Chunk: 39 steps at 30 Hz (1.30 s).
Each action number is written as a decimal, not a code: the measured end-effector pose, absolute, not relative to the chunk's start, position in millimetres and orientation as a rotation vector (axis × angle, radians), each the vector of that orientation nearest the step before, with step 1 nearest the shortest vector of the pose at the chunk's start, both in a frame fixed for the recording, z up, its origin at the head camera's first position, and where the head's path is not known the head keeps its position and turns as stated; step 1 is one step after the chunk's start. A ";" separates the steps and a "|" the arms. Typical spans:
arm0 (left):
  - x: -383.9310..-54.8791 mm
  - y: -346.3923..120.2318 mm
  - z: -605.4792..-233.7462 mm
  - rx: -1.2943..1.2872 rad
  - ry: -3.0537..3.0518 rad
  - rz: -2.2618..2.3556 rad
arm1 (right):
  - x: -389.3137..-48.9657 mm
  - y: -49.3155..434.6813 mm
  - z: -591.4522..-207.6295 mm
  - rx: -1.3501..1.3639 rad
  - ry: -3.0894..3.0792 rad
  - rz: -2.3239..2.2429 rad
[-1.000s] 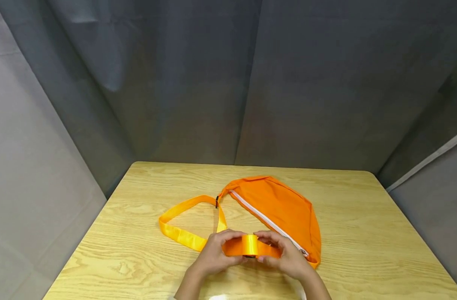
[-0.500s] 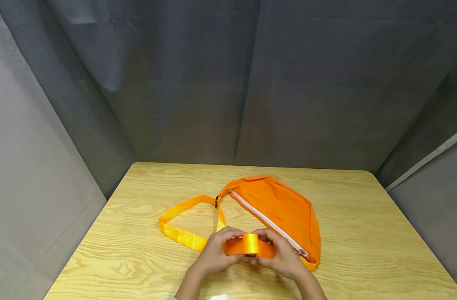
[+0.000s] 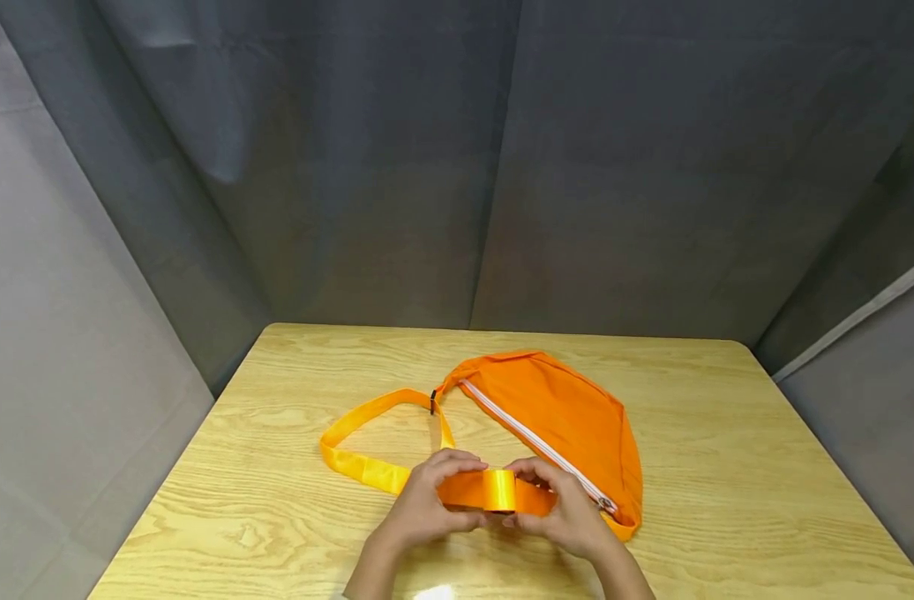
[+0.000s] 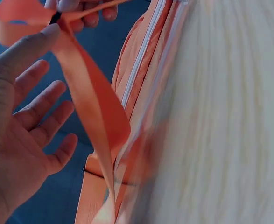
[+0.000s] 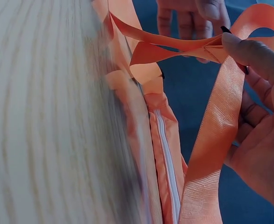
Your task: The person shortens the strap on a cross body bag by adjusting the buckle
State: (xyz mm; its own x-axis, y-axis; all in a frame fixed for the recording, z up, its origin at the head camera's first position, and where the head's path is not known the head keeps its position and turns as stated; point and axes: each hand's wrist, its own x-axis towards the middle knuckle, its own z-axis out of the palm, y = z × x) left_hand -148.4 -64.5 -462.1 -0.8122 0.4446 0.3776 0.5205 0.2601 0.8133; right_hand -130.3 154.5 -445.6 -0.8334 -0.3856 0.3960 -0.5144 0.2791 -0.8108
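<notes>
An orange bag [image 3: 554,408] with a white zipper [image 3: 535,442] lies on the table. Its yellow-orange strap [image 3: 367,472] makes a wide loop on the left. Above the table, my left hand [image 3: 424,502] and right hand [image 3: 565,510] face each other and pinch the strap, a small loop [image 3: 499,490] standing between them. In the left wrist view, the left thumb sits at a black strap slider [image 4: 55,17] while the other fingers are loosely spread. The right wrist view has the right thumb on the strap beside the black slider [image 5: 225,30], with fingers partly hidden behind the webbing.
A second black slider [image 3: 432,403] sits where the strap loop meets the bag's far corner. The wood-grain table [image 3: 224,500] ends at a dark grey curtain [image 3: 367,208] behind, with lighter grey panels [image 3: 82,333] at the sides.
My right hand has come slightly left, closer to the left hand. The left hand has since shifted a little left with its part of the strap. The bag stays in place.
</notes>
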 end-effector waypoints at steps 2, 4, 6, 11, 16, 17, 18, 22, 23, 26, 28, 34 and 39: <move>-153.2 -68.8 -471.8 -0.910 -2.467 -1.623 | -130.0 155.1 -444.2 0.847 -2.412 1.609; -158.0 -72.4 -481.0 -0.888 -2.501 -1.639 | -130.3 155.6 -444.3 0.848 -2.405 1.606; -160.3 -75.1 -485.1 -0.871 -2.533 -1.648 | -130.5 156.0 -444.9 0.856 -2.391 1.605; -161.8 -78.0 -489.4 -0.850 -2.590 -1.644 | -131.1 156.2 -446.2 0.880 -2.369 1.599; -163.1 -79.5 -490.4 -0.863 -2.575 -1.590 | -132.5 156.9 -446.6 0.852 -2.379 1.572; -163.3 -80.0 -490.4 -0.865 -2.566 -1.580 | -132.7 157.1 -446.7 0.842 -2.383 1.566; -163.4 -80.5 -490.5 -0.868 -2.560 -1.568 | -132.9 157.3 -446.9 0.831 -2.386 1.559; -162.7 -83.7 -490.0 -0.853 -2.546 -1.515 | -132.7 157.7 -447.3 0.825 -2.396 1.549; -162.6 -84.6 -489.9 -0.846 -2.541 -1.503 | -132.7 157.6 -447.2 0.831 -2.397 1.547; -161.9 -86.9 -488.0 -0.823 -2.520 -1.469 | -132.8 156.4 -445.8 0.850 -2.395 1.536; -161.8 -87.9 -486.4 -0.811 -2.506 -1.457 | -133.4 155.8 -445.0 0.847 -2.399 1.530; -160.4 -89.5 -485.3 -0.797 -2.467 -1.485 | -138.6 158.4 -458.6 0.826 -2.409 1.521; -159.7 -90.2 -487.7 -0.802 -2.460 -1.535 | -145.6 162.9 -477.3 0.836 -2.410 1.528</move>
State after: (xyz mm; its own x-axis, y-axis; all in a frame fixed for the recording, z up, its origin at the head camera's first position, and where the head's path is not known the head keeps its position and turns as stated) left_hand -159.7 -90.2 -487.7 -0.8498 0.3663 0.3790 0.5015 0.3403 0.7954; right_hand -145.6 162.9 -477.3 -0.8290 -0.3668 0.4222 -0.5383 0.3186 -0.7802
